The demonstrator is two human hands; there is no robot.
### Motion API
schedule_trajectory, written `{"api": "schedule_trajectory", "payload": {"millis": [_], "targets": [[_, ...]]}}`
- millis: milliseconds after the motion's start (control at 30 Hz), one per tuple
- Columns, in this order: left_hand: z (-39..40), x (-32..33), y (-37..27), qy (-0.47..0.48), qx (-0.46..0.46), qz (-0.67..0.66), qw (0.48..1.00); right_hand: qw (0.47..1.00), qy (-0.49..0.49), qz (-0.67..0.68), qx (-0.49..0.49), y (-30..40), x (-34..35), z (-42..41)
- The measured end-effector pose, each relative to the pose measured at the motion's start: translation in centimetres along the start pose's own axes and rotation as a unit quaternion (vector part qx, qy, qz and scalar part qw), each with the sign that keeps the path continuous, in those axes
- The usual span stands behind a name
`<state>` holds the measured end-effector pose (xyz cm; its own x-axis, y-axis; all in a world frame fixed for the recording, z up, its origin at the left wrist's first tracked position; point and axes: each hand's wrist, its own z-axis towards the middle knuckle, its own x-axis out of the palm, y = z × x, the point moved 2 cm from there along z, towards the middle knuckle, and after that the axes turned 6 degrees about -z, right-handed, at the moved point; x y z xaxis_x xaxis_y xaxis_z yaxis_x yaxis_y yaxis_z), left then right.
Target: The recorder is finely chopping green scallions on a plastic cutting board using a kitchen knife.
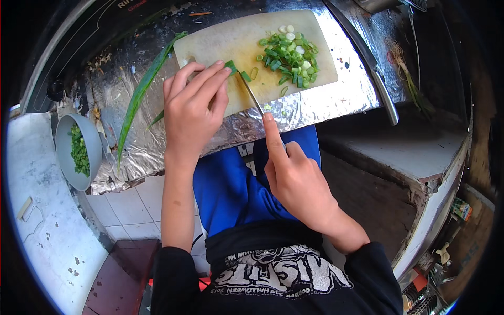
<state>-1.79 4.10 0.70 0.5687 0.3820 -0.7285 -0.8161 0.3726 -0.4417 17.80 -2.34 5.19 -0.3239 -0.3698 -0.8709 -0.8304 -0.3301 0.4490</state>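
My right hand holds a kitchen knife, its index finger stretched along the spine. The blade rests on a worn white cutting board, against the cut end of a green onion. My left hand presses that green onion to the board with its fingertips; part of it is hidden under the palm. A pile of chopped green onion lies on the board's right half. One long green leaf lies left of the board, over its corner.
A grey bowl of chopped greens stands tilted at the left. Right of the board lies a large knife with a metal handle, then a rooted onion end. Crumpled foil covers the worktop. A concrete ledge is at the right.
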Motion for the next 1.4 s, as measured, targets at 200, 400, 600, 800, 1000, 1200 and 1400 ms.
{"api": "schedule_trajectory", "payload": {"millis": [200,400,600,800,1000,1200,1400], "targets": [[-0.9,-0.3,-0.9,0.022,-0.038,0.008,0.999,0.997,-0.049,0.058,-0.010,-0.4,0.3,1.0],[-1.3,-0.1,-0.7,0.034,-0.036,0.007,0.999,0.997,-0.034,0.069,-0.007,-0.2,0.6,1.2],[-1.4,0.2,-0.3,0.020,-0.027,0.015,0.999,0.998,-0.032,0.045,0.002,0.3,0.8,1.2],[-1.3,0.2,-0.3,0.019,-0.031,0.009,0.999,0.999,-0.021,0.042,0.011,0.5,0.6,1.0],[-1.2,0.2,-0.3,0.020,-0.022,0.010,0.999,0.999,-0.039,0.011,-0.004,0.4,0.4,3.4],[-1.3,0.3,-0.3,0.012,-0.027,0.015,0.999,0.998,-0.058,-0.001,0.000,0.5,1.2,3.7],[-1.7,0.4,-0.4,-0.006,-0.025,0.007,1.000,0.998,-0.044,0.038,-0.014,-0.9,1.0,0.4]]}}
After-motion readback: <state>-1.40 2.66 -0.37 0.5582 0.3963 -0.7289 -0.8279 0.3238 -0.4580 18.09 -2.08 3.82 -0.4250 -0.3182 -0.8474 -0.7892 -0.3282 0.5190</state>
